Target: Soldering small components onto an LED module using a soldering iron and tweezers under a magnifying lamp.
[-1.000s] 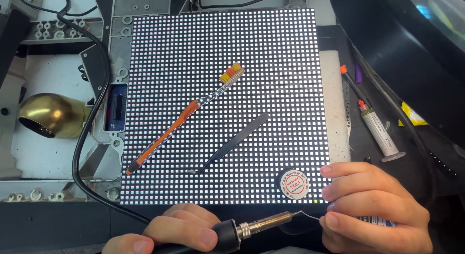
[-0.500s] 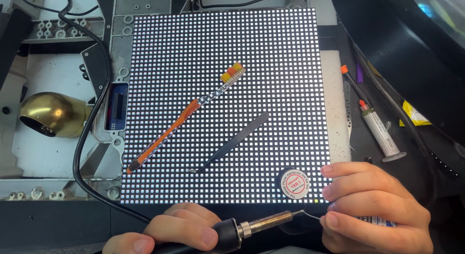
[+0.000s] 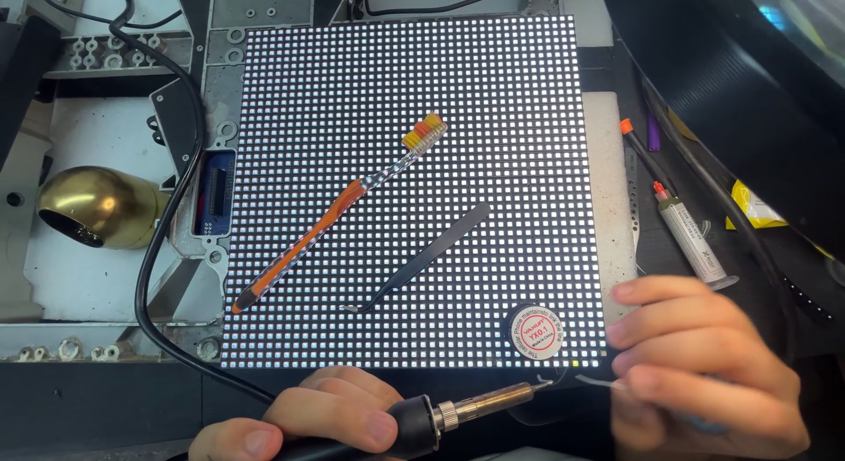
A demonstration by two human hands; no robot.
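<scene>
Brass dome (image 3: 92, 206) lying at far left, idle. Black cord (image 3: 163, 250) running down to the soldering iron (image 3: 458, 411), which the left hand (image 3: 304, 421) is gripping by the handle, fingers clenched, tip reaching toward the lower right edge of the LED panel (image 3: 405, 100). Brush (image 3: 339, 210) and tweezers (image 3: 418, 259) lying untouched on the panel; solder spool (image 3: 533, 332) sitting near its corner. Right hand (image 3: 700, 373), blurred, appearing to be pinching a solder wire (image 3: 598, 382) just beside the tip. Syringe (image 3: 691, 237) lying beyond. Judgement: soldering at the edge is under way, not finished.
</scene>
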